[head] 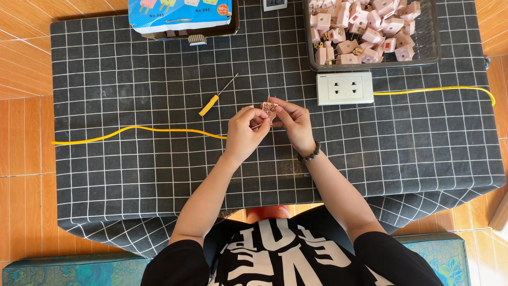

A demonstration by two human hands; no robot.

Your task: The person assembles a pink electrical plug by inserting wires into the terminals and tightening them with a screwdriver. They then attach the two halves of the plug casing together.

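A black tablecloth (132,175) with a white grid pattern covers the table. A yellow cable (137,128) runs across it on the left. The screwdriver (209,105) has a yellow handle. The small plug (269,109) is pale pink, like the plugs (365,29) in the dark wire basket (431,50) far right. The socket box (345,88) is white. The carton (180,15) far left is blue. The floor (24,69) is orange tile.

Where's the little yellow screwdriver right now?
The screwdriver lies on the checked cloth, just up and left of the left hand, above the yellow cable.

Orange tiled floor (21,69), black checked tablecloth (132,175), daylight
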